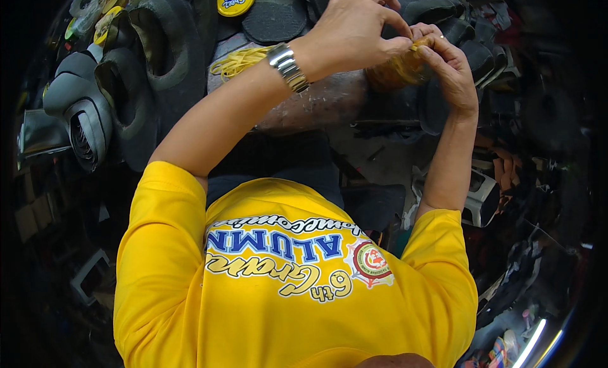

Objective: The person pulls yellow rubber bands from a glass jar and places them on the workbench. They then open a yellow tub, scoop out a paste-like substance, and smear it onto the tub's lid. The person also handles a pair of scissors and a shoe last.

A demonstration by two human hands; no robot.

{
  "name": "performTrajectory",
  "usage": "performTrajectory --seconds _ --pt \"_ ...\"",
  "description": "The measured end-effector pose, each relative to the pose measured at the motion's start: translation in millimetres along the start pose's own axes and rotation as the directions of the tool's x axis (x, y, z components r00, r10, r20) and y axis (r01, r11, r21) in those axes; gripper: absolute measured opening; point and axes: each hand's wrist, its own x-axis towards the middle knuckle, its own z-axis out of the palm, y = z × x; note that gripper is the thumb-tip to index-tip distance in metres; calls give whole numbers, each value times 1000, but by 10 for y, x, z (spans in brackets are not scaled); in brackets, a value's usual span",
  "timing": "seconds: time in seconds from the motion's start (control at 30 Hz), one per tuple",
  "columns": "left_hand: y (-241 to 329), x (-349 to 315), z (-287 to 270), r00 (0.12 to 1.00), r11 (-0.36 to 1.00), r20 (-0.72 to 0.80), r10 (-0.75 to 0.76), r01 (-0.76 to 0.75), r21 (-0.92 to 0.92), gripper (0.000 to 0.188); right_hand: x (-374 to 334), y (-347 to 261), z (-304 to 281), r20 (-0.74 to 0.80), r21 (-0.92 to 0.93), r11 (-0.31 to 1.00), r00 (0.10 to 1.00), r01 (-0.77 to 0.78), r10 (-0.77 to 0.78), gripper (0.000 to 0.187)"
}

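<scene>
My left hand (354, 29), with a metal watch (288, 66) on its wrist and a ring on one finger, reaches over to the top centre. Its fingertips pinch a small yellowish piece (420, 44) at the top of an amber, translucent rounded object (396, 74). My right hand (446, 67) cups that same object from the right side, with its fingers curled around it. Whether the object is a jar or a bag I cannot tell, as both hands hide much of it. It is held just above a worn, stained work block (323, 102).
Dark rubber soles and shoe parts (136, 83) are piled at the left and along the top. A round yellow tin lid (235, 0) lies at the top, and a bundle of yellow cord (240, 60) lies on the block. Dark clutter fills the right side.
</scene>
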Motion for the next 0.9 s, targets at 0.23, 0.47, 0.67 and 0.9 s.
performTrajectory --seconds 0.23,0.47,0.67,0.9 --pt "-99 77 162 978 982 163 -134 153 -110 20 37 9 0 31 8 994 994 105 -105 15" --pt "-124 -52 -96 998 999 10 -55 55 -2 17 48 8 3 14 147 984 994 101 -104 15" --pt "-564 -764 -1002 982 939 -6 -191 184 291 15 58 28 -66 34 305 949 994 87 -102 25" --pt "-362 -1861 -1571 851 811 -219 -478 523 262 21 39 52 -47 19 190 980 998 59 -64 13"
